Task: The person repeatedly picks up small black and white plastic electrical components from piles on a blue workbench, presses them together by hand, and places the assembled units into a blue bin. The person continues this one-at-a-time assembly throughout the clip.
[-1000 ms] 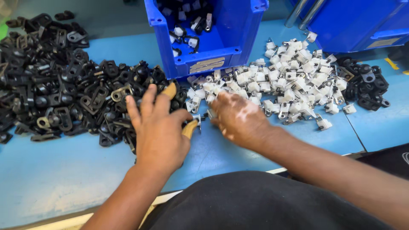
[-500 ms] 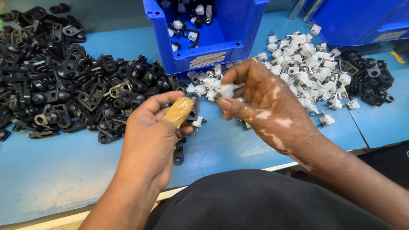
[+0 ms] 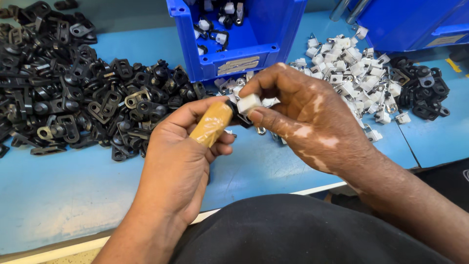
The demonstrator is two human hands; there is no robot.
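Head view: left hand (image 3: 178, 161) gripping taped thumb (image 3: 211, 124) up-right, right hand (image 3: 303, 117) pinching white clip (image 3: 248, 103).

The table (image 3: 73, 195) was light blue. A big pile of clips (image 3: 73, 98) on it was black, and a few had a dull brown shine. Another pile of clips (image 3: 351, 73) was white. The bin (image 3: 244, 44) was bright blue, with black and white bits inside and a pale label on its front. The left hand (image 3: 181, 166) held a clip with a yellow-tan taped thumb. The right hand (image 3: 308, 117) pinched a small white piece (image 3: 248, 102). The clothing (image 3: 293, 234) was black.
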